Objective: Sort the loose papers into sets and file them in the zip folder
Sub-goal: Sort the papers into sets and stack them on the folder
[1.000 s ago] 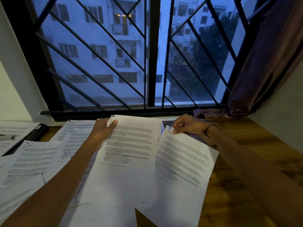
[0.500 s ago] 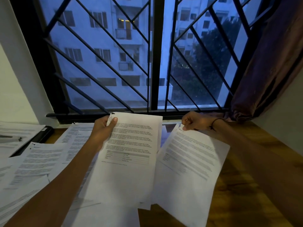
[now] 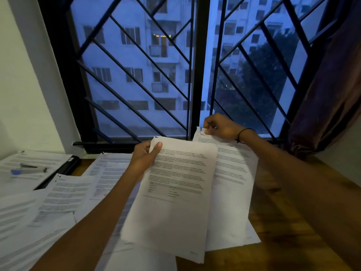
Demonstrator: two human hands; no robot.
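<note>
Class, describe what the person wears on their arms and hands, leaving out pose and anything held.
Both forearms are bare, with no sleeves in view. The right hand has a thin dark cord bracelet round its wrist. The left hand shows nothing worn, and neither hand is gloved.

Printed lines on the papers (image 3: pixel 175 182), too blurred to read.

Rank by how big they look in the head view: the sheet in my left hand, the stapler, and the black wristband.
1. Sheet pinched by the left hand: by far the largest, though closest to the camera.
2. Stapler, lying on papers at far left.
3. Wristband, a thin cord, looks smallest.
</note>
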